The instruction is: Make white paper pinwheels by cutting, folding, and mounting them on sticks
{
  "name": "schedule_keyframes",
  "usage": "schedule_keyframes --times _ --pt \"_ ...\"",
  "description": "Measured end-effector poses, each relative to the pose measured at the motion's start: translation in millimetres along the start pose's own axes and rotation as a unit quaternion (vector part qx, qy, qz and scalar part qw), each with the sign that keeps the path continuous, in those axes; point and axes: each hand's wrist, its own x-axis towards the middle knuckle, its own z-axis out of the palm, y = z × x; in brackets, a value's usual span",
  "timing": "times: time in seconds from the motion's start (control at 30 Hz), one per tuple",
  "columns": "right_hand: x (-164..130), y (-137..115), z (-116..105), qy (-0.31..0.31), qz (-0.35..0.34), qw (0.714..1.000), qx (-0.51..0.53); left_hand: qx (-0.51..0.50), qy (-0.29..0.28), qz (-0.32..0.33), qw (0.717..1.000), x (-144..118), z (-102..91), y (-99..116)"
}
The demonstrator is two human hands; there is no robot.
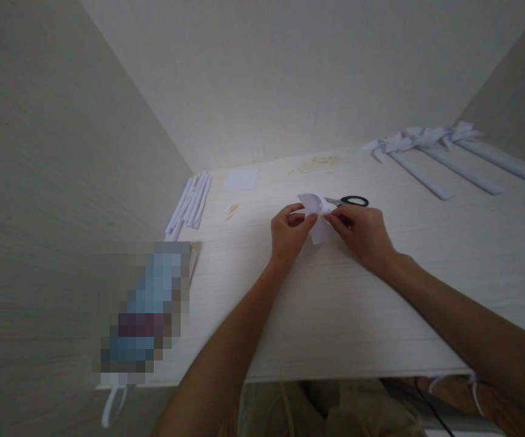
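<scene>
A folded piece of white paper [319, 233] with curved, turned-in flaps is held just above the middle of the table. Its left side is pinched between the thumb and fingers of my left hand [289, 233]. My right hand [366, 233] has its fingertips pressed together at the paper's right side, near the centre where the flaps meet; anything small between them is hidden. Behind my right hand lie scissors [354, 201], with black handles and blades pointing left. Part of the blades is covered by the paper and hand.
Finished-looking paper pinwheels [419, 139] on rolled white sticks [460, 170] lie at the back right. Rolled paper tubes [192, 203] are bundled at the left, beside a flat paper square [241, 179]. Thin tan bits [321, 162] lie on the table [335, 328]. A pixelated object [153, 303] sits front left.
</scene>
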Motion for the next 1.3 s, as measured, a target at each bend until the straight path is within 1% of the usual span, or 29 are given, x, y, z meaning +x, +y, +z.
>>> schedule_keyframes --times 0.1,0.2,0.33,0.43,0.53,0.63,0.7,0.8,1.03,1.3 --pt "0.4 0.1 -0.2 0.009 0.041 0.999 0.033 -0.031 -0.027 0.004 0.999 0.3 -0.3 -2.2" --pt "1.2 1.0 -0.4 0.009 0.066 0.996 0.058 -0.035 -0.047 0.02 0.998 0.7 -0.5 -4.2" --pt "2.4 0.9 -0.8 0.006 0.094 0.993 0.072 -0.018 -0.052 0.046 0.997 1.0 -1.0 -6.3" --pt "3.2 -0.3 -1.4 -0.001 0.104 0.991 0.088 -0.001 -0.045 0.068 0.997 0.2 -1.4 -6.8" --pt "3.7 -1.8 -2.4 -0.009 0.094 0.991 0.099 0.012 -0.028 0.086 0.996 -0.8 -1.2 -6.2" --pt "3.6 -3.4 -3.8 -0.019 0.062 0.993 0.1 0.024 -0.009 0.097 0.995 -0.9 -0.5 -5.6" --pt "3.1 -4.0 -4.7 -0.021 0.044 0.994 0.094 0.029 -0.005 0.103 0.994 -0.7 -0.2 -5.5" --pt "2.3 -3.9 -5.2 -0.016 0.04 0.995 0.087 0.032 -0.007 0.109 0.994 -0.6 -0.2 -5.5" --pt "2.4 -2.4 -4.4 -0.02 0.034 0.994 0.1 0.036 -0.009 0.104 0.994 -1.3 -1.3 -4.6" --pt "3.0 -1.7 -5.1 -0.017 0.031 0.994 0.107 0.027 -0.012 0.072 0.997 -2.3 -1.8 -3.0"
